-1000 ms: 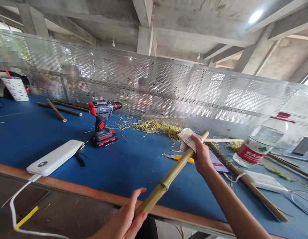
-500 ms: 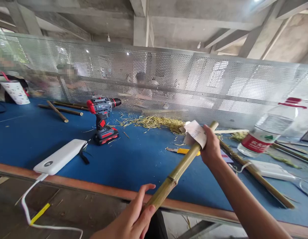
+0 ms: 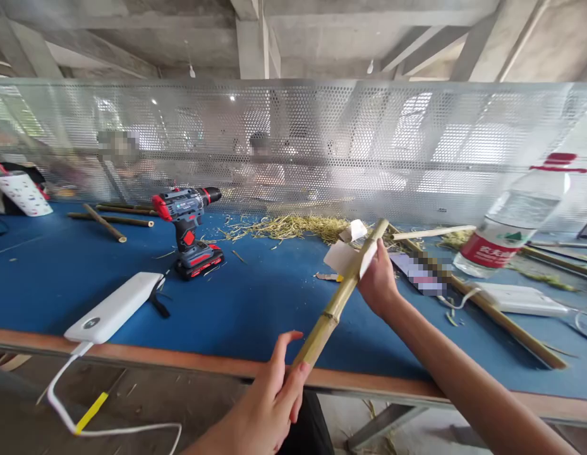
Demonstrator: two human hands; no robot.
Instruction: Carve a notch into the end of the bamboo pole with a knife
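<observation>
Two hands hold one bamboo pole [image 3: 343, 294] slanting up and away over the near edge of the blue worktop [image 3: 255, 303]. The left hand [image 3: 269, 407] grips the pole's near end, fingers curled round it with the index finger raised. The right hand [image 3: 379, 281] is closed round the far part of the pole, pressing a folded piece of white paper [image 3: 343, 256] against it. Just beyond the right hand lies a heap of bamboo shavings [image 3: 293, 226] along the foot of a perforated metal screen [image 3: 321, 145]. To the right of that hand a second long bamboo pole [image 3: 502, 316] lies on the worktop, with a white box [image 3: 515, 297] beside it and a water bottle [image 3: 515, 218] farther off. Left of the hands stands a red and black cordless drill [image 3: 186, 227], and nearer the edge a white power bank [image 3: 115, 306] with its white cable [image 3: 84, 411] hanging over the side. Far to the left lie several short bamboo sticks [image 3: 106, 218].
</observation>
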